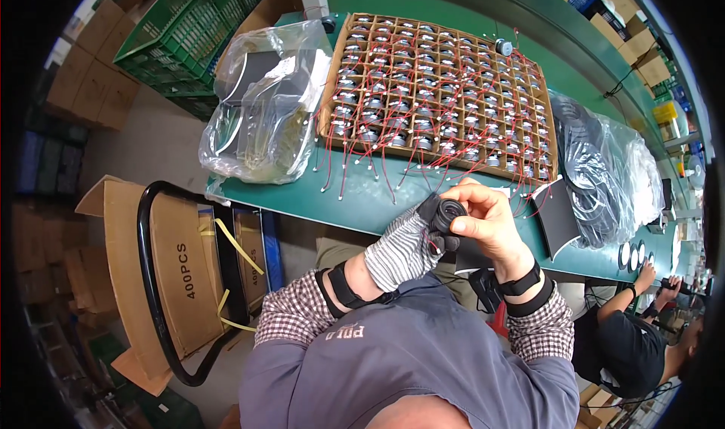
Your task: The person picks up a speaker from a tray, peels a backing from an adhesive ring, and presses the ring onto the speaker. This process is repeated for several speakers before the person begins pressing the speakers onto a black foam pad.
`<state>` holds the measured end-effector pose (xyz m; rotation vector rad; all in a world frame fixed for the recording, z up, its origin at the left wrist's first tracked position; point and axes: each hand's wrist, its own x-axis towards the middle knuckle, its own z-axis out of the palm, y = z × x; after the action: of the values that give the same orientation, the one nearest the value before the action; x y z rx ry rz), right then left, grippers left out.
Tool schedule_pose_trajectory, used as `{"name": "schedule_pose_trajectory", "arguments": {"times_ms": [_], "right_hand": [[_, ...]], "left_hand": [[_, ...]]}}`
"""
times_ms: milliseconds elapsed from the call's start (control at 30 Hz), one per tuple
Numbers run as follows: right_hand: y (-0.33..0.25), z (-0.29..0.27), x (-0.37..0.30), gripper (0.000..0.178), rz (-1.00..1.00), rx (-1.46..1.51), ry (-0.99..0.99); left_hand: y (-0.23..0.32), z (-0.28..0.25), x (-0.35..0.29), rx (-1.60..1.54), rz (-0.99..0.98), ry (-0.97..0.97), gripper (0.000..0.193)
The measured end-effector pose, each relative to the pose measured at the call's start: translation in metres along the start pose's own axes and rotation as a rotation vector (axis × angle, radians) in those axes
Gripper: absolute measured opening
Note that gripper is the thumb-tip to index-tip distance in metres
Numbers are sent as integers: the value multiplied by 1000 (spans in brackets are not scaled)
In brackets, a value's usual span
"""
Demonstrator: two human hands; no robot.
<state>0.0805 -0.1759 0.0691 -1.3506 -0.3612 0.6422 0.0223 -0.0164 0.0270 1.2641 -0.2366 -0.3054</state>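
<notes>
fingers (470, 196) of both hands pinch small black round part (446, 211) | face tilted up toward camera

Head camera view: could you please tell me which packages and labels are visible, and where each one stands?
Brown cardboard box: on the floor at left, open, black print on its side.
Clear plastic bag: on the green bench, left, crumpled.
Second clear plastic bag: bench right, holding black parts.

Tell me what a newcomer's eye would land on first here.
First, the cardboard grid tray on the green table, packed with small metal parts trailing red wires. Next, at centre, the gloved left hand and bare right hand holding a small black round part together. Clear plastic bags lie left of the tray.
</notes>
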Motion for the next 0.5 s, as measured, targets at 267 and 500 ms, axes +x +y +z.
{"name": "schedule_pose_trajectory", "arguments": {"times_ms": [267,500], "right_hand": [[-13,-13,-2,33,-322,-84,24],[-29,-31,-3,35,-323,-233,381]], "left_hand": [[10,9,27,620,172,39,38],[28,40,80,383,168,40,36]]}}
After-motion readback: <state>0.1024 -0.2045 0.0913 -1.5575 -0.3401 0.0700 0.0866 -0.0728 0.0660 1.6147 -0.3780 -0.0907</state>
